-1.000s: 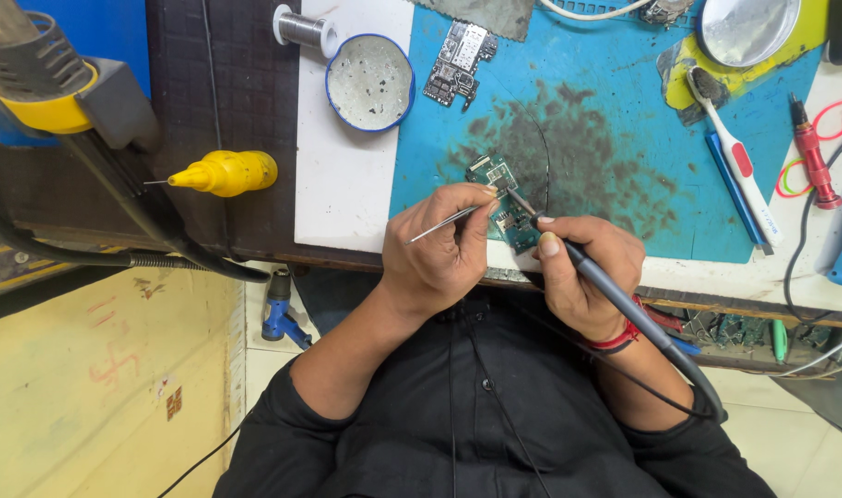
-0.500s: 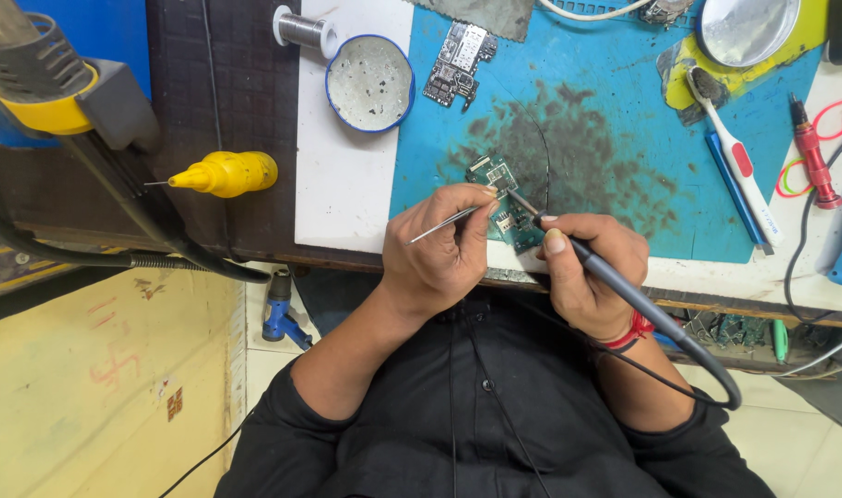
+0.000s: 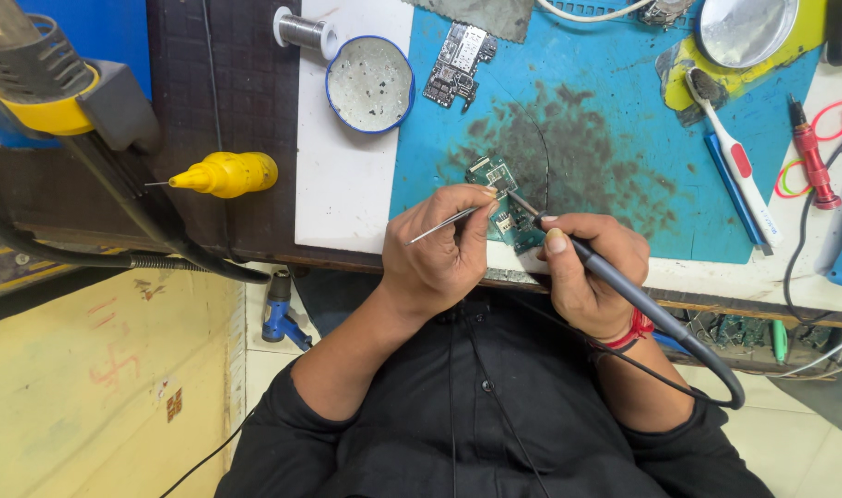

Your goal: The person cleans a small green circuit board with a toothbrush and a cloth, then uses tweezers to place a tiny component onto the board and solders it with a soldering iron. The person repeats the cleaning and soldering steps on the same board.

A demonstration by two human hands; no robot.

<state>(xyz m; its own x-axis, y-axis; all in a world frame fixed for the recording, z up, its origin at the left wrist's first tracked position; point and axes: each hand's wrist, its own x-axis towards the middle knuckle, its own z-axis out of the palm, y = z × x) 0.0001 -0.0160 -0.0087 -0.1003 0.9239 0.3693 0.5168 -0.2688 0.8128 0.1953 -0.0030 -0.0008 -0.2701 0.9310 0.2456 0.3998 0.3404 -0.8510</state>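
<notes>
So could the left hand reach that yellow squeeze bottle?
Probably yes: the left hand holds tweezers, but the yellow bottle lies to its side with only bare dark bench between them.

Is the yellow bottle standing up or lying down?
Lying down. The yellow plastic squeeze bottle rests on its side on the dark bench top, needle tip pointing sideways.

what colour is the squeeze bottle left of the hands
Yellow; the squeeze bottle shows clearly in the head view.

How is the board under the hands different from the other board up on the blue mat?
The green board lies under the tweezers and soldering iron; the grey board lies untouched. The green board sits by the mat's near edge, the grey board by its far edge. Both lie flat on it.
</notes>
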